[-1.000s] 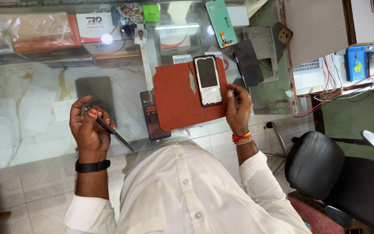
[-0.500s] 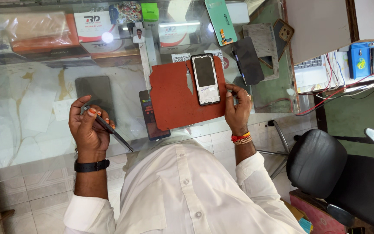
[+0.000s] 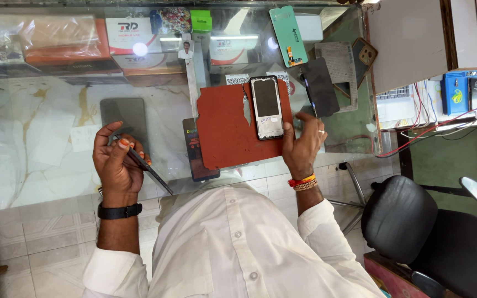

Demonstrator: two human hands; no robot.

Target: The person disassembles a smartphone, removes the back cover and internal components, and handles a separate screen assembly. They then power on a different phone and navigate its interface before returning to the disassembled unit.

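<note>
My left hand is closed around a thin black tool, held above the glass counter to the left of a red work mat. A phone with a dark screen lies face up on the mat's right part. At the mat's right edge, just beside the phone, my right hand pinches a thin dark tool whose tip points away from me. That wrist wears orange bangles; the left wrist wears a black watch.
A dark phone lies left of the mat and a dark card sits under its left edge. Screen parts and phone covers lie to the right. Boxes fill the shelf under the glass. A black office chair stands at right.
My right hand has shifted slightly at the mat's right edge, and its thin tool now points up past the phone. My left hand has hardly moved.
</note>
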